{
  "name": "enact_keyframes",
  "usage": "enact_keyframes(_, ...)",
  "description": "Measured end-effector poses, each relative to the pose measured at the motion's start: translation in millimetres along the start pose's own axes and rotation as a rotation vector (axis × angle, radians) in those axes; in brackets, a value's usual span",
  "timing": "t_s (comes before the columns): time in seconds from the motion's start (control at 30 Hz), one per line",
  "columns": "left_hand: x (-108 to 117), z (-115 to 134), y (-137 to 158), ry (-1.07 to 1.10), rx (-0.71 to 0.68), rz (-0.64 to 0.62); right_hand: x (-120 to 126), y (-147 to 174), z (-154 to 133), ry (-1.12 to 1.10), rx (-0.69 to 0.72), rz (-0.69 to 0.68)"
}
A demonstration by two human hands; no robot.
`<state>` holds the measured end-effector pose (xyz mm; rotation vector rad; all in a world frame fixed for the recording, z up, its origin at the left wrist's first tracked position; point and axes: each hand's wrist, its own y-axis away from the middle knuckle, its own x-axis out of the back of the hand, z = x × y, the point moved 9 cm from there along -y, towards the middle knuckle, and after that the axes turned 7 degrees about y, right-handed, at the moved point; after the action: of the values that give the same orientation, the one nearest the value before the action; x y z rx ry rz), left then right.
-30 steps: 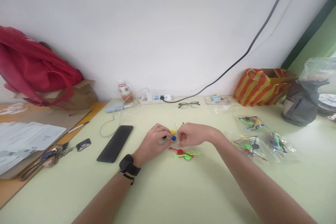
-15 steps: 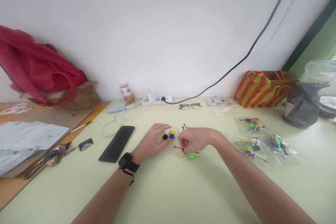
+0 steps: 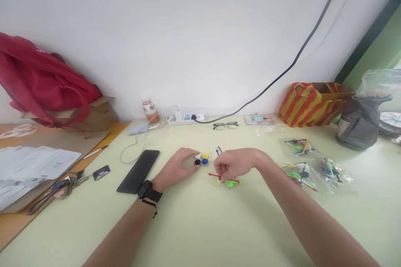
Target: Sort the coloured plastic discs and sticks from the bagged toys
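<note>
My left hand (image 3: 178, 170) rests on the table with thumb and fingers spread, curved beside a cluster of small plastic discs. These are a white disc (image 3: 197, 156), a black disc (image 3: 197, 162), a yellow disc (image 3: 204, 156) and a blue disc (image 3: 204, 161). My right hand (image 3: 235, 162) is closed, its fingertips pinched at a red plastic arrow (image 3: 214, 175). A bright green piece (image 3: 230, 183) lies under and beside that arrow. Just beyond the right fingers lie a pale stick (image 3: 211, 152), a blue arrow (image 3: 217, 152) and a dark stick, partly hidden by the hand.
Several clear bags of coloured parts (image 3: 299, 147) lie to the right. A black slab-like object (image 3: 138, 172) is left of my left hand. Eyeglasses (image 3: 225, 125), a power strip (image 3: 184, 119) and a bottle (image 3: 150, 110) line the wall. A striped bag (image 3: 308, 106) stands back right.
My left hand has drawn slightly left, away from the discs. My right fingertips have shifted a little at the red arrow, showing more of it. The view has moved slightly.
</note>
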<state>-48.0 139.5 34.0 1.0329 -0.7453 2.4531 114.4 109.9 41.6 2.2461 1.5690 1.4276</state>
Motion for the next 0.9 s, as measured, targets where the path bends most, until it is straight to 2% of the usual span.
enact_keyframes(0.13, -1, 1, 0, -0.005, 0.003, -0.010, -8, -3, 2, 0.020, -0.031, -0.067)
enact_keyframes(0.23, -6, 7, 0, -0.018, -0.037, -0.032, -11, -6, 2, 0.030, -0.055, -0.068)
enact_keyframes(0.47, -17, 20, 1, -0.071, -0.074, -0.112, 8, -2, 4, -0.040, -0.032, 0.100)
enact_keyframes(0.9, -18, 20, -1, 0.007, -0.094, 0.000, 32, 2, 8, -0.170, 0.044, 0.342)
